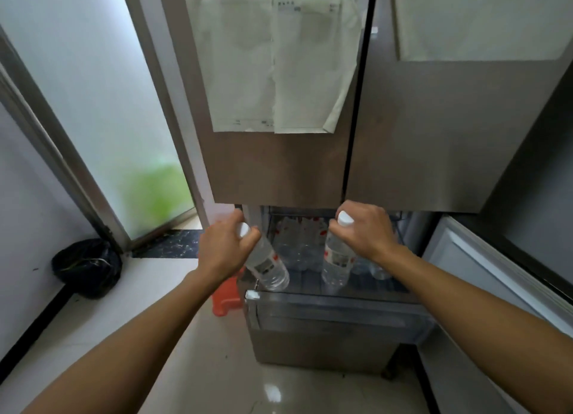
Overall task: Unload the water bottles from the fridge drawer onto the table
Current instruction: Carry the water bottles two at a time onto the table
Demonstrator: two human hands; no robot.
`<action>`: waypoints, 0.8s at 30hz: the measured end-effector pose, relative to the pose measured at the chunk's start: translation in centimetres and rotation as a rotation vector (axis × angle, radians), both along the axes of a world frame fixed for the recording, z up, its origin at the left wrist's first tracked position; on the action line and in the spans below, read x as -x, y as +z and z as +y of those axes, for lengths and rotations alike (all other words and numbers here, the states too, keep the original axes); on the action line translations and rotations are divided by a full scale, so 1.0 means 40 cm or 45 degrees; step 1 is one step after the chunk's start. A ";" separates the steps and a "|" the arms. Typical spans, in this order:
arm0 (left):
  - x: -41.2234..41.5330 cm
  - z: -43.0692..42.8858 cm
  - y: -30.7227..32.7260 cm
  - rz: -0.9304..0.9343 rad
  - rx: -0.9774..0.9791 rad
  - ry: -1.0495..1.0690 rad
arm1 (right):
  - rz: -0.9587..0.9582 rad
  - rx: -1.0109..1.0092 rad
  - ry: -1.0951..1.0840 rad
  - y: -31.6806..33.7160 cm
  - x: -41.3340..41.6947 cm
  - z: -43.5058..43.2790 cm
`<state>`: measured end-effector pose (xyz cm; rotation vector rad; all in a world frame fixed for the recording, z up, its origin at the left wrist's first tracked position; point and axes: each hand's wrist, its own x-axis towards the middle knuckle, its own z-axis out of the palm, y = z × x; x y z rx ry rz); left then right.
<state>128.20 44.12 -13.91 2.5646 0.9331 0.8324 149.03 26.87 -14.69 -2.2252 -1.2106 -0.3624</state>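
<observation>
The fridge drawer is pulled out below the two upper doors. My left hand grips the neck of a clear water bottle with a white cap, tilted, above the drawer's left front corner. A second water bottle, nearly upright over the drawer's middle, is held at the neck by my right hand. Several more bottles with red-marked labels lie packed at the back of the drawer. No table is in view.
The upper fridge doors carry taped paper sheets. A black bag lies on the floor at left beside a frosted glass door. A red object sits left of the drawer. A grey cabinet stands at right.
</observation>
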 end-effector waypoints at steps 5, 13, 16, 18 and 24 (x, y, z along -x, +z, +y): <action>0.194 -0.041 0.016 0.036 -0.037 0.166 | -0.044 -0.037 0.182 0.056 0.132 0.046; 0.620 -0.193 -0.119 0.269 0.143 0.554 | 0.086 0.131 0.636 -0.088 0.464 0.086; 0.807 -0.275 -0.160 0.359 0.211 0.677 | 0.162 0.257 0.770 -0.151 0.626 0.073; 0.935 -0.324 -0.178 0.429 0.228 0.746 | 0.170 0.307 0.880 -0.171 0.735 0.070; 1.319 -0.443 -0.172 0.444 0.319 0.957 | 0.085 0.324 1.146 -0.145 1.105 0.110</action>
